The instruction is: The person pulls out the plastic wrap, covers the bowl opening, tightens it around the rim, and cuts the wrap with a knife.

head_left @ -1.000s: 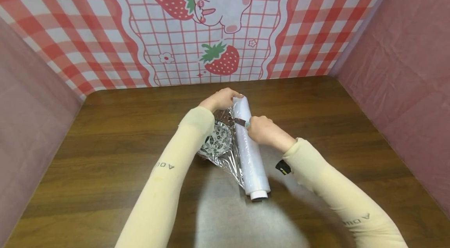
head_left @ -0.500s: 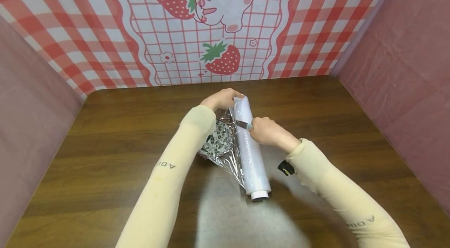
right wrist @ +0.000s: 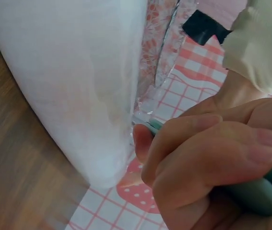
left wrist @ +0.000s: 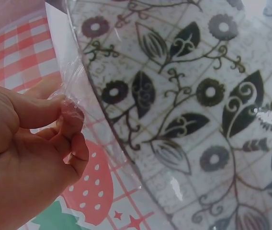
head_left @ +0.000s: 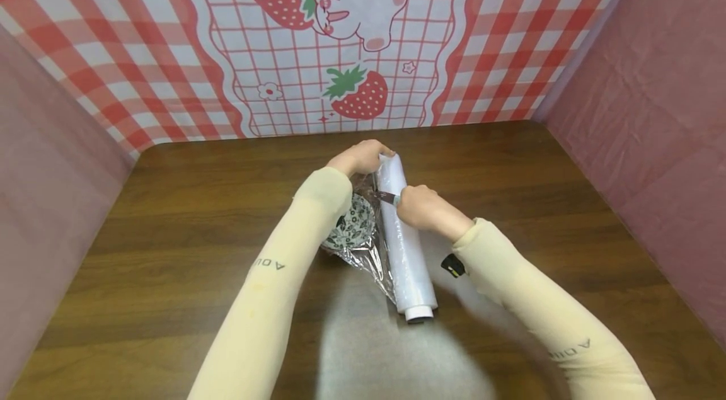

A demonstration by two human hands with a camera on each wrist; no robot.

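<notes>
My left hand [head_left: 363, 156], at the far end of a cling film roll [head_left: 405, 255], pinches the film between thumb and fingers, as the left wrist view shows. Clear film [head_left: 371, 261] stretches from the roll over a flower-patterned dish [head_left: 350, 223] to its left, partly hidden by my left sleeve. In my right hand [head_left: 422, 206] is a knife [head_left: 388, 197], its short blade pointing left across the upper part of the roll toward the film. The right wrist view shows curled fingers round its green handle [right wrist: 260, 194].
The roll lies lengthwise on a brown wooden table [head_left: 187, 249], its white core [head_left: 420, 312] facing me. A strawberry-print checked cloth [head_left: 351, 72] hangs behind the table. Pink cloth walls [head_left: 641, 116] stand on both sides. A black wrist strap [head_left: 453, 266] shows below my right sleeve.
My right hand with the knife shifts slightly right, then back left, so the blade reaches a bit farther over the film. The left hand stays almost still at the roll's far end.
</notes>
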